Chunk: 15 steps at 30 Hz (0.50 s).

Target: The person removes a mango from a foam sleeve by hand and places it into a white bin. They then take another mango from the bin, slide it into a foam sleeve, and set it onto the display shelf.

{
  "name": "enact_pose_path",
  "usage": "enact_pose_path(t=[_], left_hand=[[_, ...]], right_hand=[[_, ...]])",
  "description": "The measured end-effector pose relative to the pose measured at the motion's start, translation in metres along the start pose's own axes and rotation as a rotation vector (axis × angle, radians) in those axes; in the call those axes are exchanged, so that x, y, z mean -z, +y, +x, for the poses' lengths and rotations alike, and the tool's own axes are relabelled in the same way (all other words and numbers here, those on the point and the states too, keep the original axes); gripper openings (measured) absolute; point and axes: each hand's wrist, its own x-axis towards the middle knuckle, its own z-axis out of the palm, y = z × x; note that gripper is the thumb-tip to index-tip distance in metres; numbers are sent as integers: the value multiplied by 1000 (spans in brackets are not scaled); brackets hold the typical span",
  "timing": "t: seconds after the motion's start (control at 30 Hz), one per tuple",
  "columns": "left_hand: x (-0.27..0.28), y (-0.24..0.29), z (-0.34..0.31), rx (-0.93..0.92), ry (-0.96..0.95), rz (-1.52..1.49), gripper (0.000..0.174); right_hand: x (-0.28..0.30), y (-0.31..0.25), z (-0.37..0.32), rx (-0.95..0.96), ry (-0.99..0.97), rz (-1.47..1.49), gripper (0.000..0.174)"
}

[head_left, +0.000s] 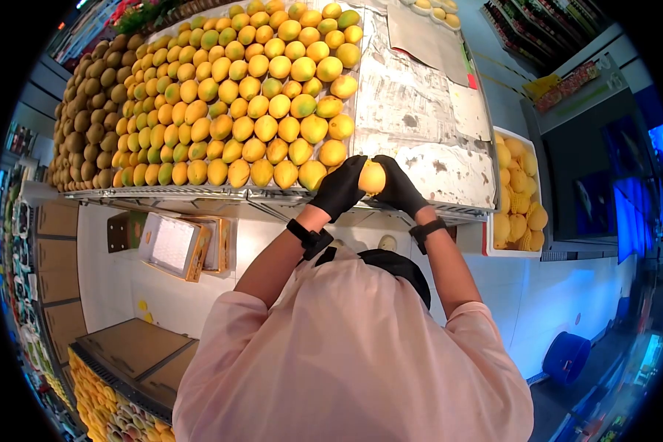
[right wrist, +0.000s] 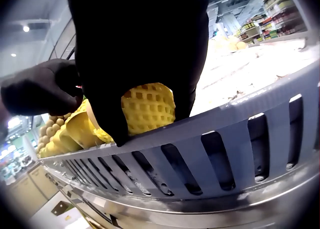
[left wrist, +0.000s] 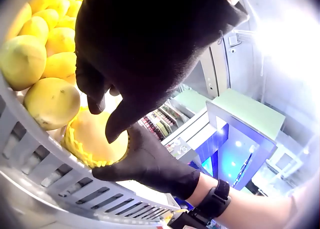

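Observation:
A round yellow fruit [head_left: 372, 178] in a yellow foam net is between two black-gloved hands at the front rim of the display. My left hand [head_left: 342, 188] is on its left side; in the left wrist view the left thumb and fingers [left wrist: 116, 121] lie on the fruit [left wrist: 97, 136]. My right hand [head_left: 398, 188] grips the other side, its fingers and thumb curved round the net [right wrist: 149, 109]. Rows of yellow mangoes [head_left: 263, 129] lie just left of the hands.
Brown fruit [head_left: 96, 110] fills the display's far left. White paper [head_left: 412, 110] lines its right part, with a brown sheet [head_left: 423, 40] at the back. A white box [head_left: 535, 254] of netted fruit stands at the right. The slatted grey edge [right wrist: 235, 116] runs along the front.

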Motion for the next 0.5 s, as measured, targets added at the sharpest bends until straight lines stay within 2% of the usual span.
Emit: enact_pose_path(t=[0.03, 0.17, 0.33, 0.5], left_hand=[[1, 3, -1, 6, -19, -10, 69], [-5, 2, -5, 3, -59, 65, 62], [-8, -7, 2, -4, -24, 0, 57], [-9, -12, 9, -19, -44, 26, 60]], right_hand=[[0, 0, 0, 30, 14, -16, 82], [0, 6, -4, -56, -17, -10, 92], [1, 16, -12, -90, -31, 41, 103], [12, -3, -1, -150, -77, 101, 99]])
